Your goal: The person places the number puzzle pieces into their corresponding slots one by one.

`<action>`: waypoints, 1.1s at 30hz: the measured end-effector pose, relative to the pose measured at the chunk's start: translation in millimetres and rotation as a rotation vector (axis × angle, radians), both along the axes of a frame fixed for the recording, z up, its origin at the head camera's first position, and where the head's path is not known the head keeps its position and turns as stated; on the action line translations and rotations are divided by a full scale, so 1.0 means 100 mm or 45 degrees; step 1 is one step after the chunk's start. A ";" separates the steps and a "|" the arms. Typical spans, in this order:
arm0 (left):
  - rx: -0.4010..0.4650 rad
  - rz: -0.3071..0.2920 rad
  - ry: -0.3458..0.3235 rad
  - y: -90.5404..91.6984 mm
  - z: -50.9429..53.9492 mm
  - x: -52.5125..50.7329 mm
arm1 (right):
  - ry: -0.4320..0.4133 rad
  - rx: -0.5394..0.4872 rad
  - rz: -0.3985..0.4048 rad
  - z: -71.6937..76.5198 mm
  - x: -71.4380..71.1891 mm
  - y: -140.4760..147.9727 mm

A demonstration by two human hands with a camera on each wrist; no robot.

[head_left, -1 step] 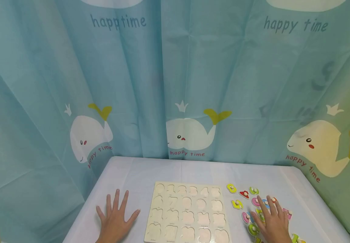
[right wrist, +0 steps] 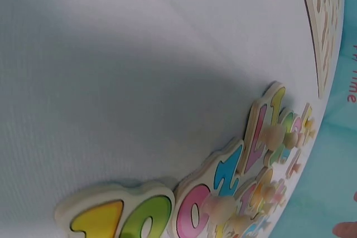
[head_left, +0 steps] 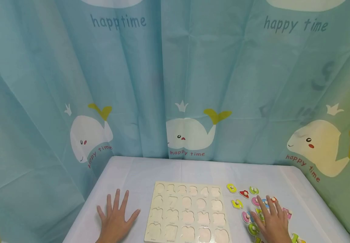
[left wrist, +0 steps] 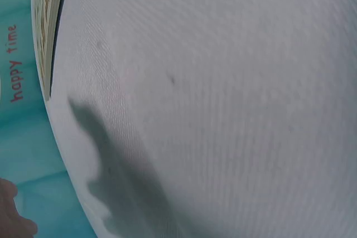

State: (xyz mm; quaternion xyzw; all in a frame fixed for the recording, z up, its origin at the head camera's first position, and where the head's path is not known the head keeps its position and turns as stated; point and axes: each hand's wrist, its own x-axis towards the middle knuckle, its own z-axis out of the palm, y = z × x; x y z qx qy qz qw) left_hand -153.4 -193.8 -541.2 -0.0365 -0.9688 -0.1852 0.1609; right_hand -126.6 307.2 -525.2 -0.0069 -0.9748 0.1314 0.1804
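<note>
In the head view a pale wooden board (head_left: 179, 218) with several rows of recesses lies on the white table. To its left the left hand (head_left: 115, 217) is spread, palm down, holding nothing. On the board's other side, the right hand (head_left: 273, 221) is spread above colourful knobbed number pieces (head_left: 253, 229), partly covering them; contact cannot be told. A yellow piece (head_left: 231, 188) and a red one (head_left: 244, 193) lie beyond its fingers. The right wrist view shows pieces with wooden knobs, among them one with a pink and blue number (right wrist: 192, 211).
A light blue curtain (head_left: 144, 84) printed with whales hangs behind the table's far edge and at both sides. The white tabletop (head_left: 144, 172) carries the board in the middle and the pieces at the right. A hand's shadow falls on the cloth in the left wrist view.
</note>
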 end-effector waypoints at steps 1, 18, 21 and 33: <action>0.004 -0.005 0.001 0.00 0.00 0.01 | -0.005 0.006 -0.006 0.00 0.01 -0.01; 0.201 -0.538 -0.265 0.21 -0.15 0.04 | -0.051 -0.150 -0.036 -0.03 0.03 0.05; 0.210 -0.582 -0.334 0.23 -0.14 0.05 | -0.166 -0.260 -0.052 0.01 -0.01 0.11; 0.224 -0.624 -0.438 0.23 -0.12 0.09 | -0.281 -0.421 -0.086 0.06 -0.28 0.37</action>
